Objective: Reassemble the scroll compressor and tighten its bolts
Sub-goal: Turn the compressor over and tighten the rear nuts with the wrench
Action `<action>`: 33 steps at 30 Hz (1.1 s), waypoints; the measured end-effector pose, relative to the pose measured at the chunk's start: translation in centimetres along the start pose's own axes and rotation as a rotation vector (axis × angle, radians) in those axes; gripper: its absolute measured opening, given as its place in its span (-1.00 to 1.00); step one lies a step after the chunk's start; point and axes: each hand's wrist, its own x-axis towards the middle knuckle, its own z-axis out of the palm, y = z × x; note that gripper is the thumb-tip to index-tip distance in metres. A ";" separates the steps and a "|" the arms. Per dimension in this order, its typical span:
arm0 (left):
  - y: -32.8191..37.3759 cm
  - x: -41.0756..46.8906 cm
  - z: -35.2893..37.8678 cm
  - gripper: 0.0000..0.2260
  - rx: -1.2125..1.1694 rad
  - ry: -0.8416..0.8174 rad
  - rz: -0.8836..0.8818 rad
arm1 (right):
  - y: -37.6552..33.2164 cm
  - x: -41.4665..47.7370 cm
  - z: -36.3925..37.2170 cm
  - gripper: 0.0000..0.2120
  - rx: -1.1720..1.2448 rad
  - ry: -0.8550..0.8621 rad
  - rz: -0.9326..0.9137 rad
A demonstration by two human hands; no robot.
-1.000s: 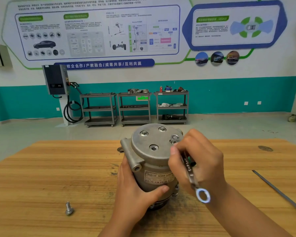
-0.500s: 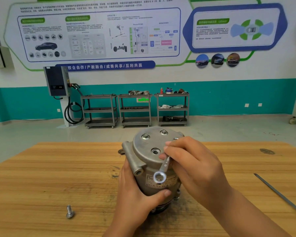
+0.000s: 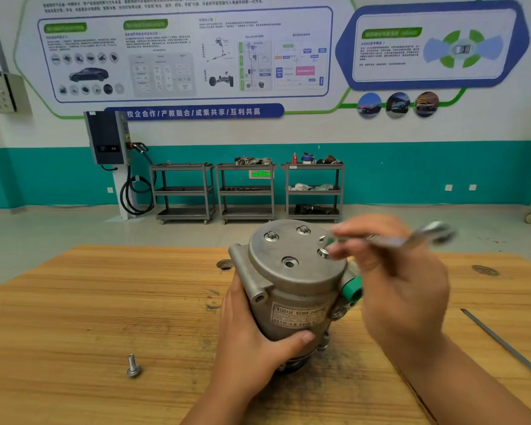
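Head camera looks forward and down, close over the table (image 3: 74,302)

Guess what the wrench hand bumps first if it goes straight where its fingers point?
Probably the bolt on the compressor top, just past the blurred fingertips of the right hand holding the wrench; depth is unclear.

I count on my feed:
- 1 scroll compressor (image 3: 295,289)
- 3 seated bolts (image 3: 271,236) in its top cover
- 1 open hole (image 3: 289,262) in the same cover
- 1 loose bolt (image 3: 133,366)
- 1 wooden table (image 3: 74,302)
- 1 wrench (image 3: 411,239), blurred
- 1 metal rod (image 3: 503,345)
- 2 hands: left hand (image 3: 252,338) and right hand (image 3: 405,289)
- 3 shelf carts (image 3: 183,191)
- 1 wall charger (image 3: 106,138)
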 end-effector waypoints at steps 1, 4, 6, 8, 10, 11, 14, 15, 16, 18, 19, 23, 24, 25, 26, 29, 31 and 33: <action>0.0 0.0 0.0 0.11 0.003 -0.001 -0.009 | 0.1 0.3 -0.2 -0.83 0.145 0.077 0.161; -0.1 -0.1 0.0 0.10 0.016 -0.001 -0.004 | 1.2 1.3 -1.2 -0.83 0.453 0.245 0.506; -0.1 0.0 0.0 0.10 0.027 0.000 -0.001 | 2.2 1.7 -1.7 -0.79 0.541 0.262 0.659; -0.1 0.1 0.0 0.11 0.037 -0.003 0.004 | 2.9 1.9 -1.8 -0.76 0.643 0.263 0.782; 0.0 0.1 -0.1 0.11 0.033 -0.007 0.000 | 3.3 1.6 -1.5 -0.76 0.748 0.269 0.877; 0.1 0.1 -0.1 0.11 0.030 -0.008 -0.002 | 3.4 1.5 -1.4 -0.77 0.786 0.275 0.911; 0.2 0.1 -0.1 0.14 0.024 -0.016 -0.005 | 3.7 1.1 -1.1 -0.77 0.784 0.256 0.960; 0.2 0.1 -0.1 0.14 0.024 -0.018 -0.006 | 3.7 1.0 -1.0 -0.77 0.750 0.241 0.972; 0.3 0.1 -0.1 0.14 0.024 -0.020 -0.007 | 3.8 0.9 -1.0 -0.77 0.711 0.231 0.989; 0.3 0.1 -0.2 0.13 0.021 -0.022 -0.007 | 3.9 0.9 -0.9 -0.77 0.675 0.234 1.045; 0.3 0.0 -0.2 0.13 0.019 -0.021 -0.005 | 4.0 0.8 -0.9 -0.77 0.688 0.245 1.075; 0.3 0.1 -0.1 0.10 0.026 -0.016 -0.001 | 3.9 0.7 -0.6 -0.78 0.768 0.275 1.157; 0.3 0.0 -0.2 0.11 0.024 -0.017 -0.001 | 3.9 0.7 -0.6 -0.78 0.782 0.277 1.158; 0.3 0.0 -0.2 0.12 0.023 -0.018 -0.003 | 4.0 0.6 -0.6 -0.79 0.787 0.271 1.150; 0.3 0.0 -0.2 0.13 0.024 -0.019 -0.008 | 4.1 0.6 -0.7 -0.80 0.785 0.254 1.134; 0.3 0.0 -0.3 0.13 0.022 -0.015 -0.012 | 4.5 0.3 -0.7 -0.86 0.824 0.211 1.102; 0.4 0.0 -0.3 0.12 0.021 -0.018 -0.013 | 4.7 0.0 -0.6 -0.87 0.884 0.231 1.096; 0.4 0.0 -0.3 0.13 0.021 -0.023 -0.015 | 4.7 -0.3 -0.4 -0.86 0.912 0.254 1.072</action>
